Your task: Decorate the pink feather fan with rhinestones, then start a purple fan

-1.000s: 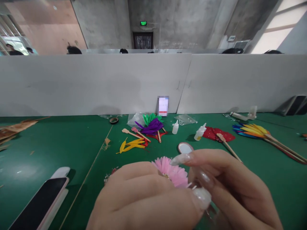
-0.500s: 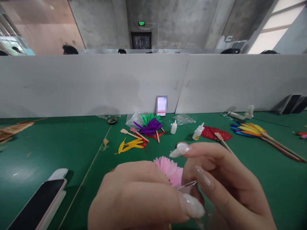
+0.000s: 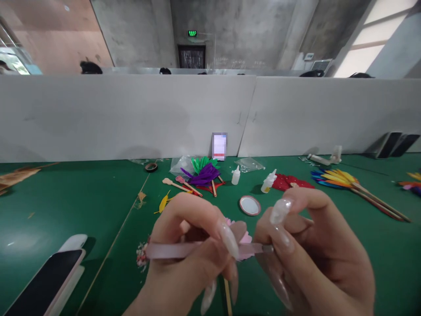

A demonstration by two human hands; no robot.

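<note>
Thumb and fingers of my left hand (image 3: 197, 245) pinch a pale pink flat strip-like tool (image 3: 171, 251), which runs level across the hand toward the right. Close to the tool's tip, my right hand (image 3: 309, 250) has its thumb and forefinger pressed together; anything between them is too small to make out. Partly hidden behind my left hand is a pink petalled piece (image 3: 246, 239). A thin wooden stick (image 3: 227, 296) shows below that hand. A cluster of small pink and white beads (image 3: 142, 255) lies left of my left wrist.
Beyond my hands are a round white lid (image 3: 250, 205), glue bottles (image 3: 236, 175), purple feathers (image 3: 205, 174), yellow feathers (image 3: 163, 204) and a red fan (image 3: 292, 181). A rainbow feather fan (image 3: 342, 179) lies right. Black tape (image 3: 151, 167) and a dark phone (image 3: 49, 281) are left.
My left hand has turned and lifted its fingers, bringing the pink tool and the beads into view. My right forefinger has drawn back to meet the thumb, uncovering the white lid.
</note>
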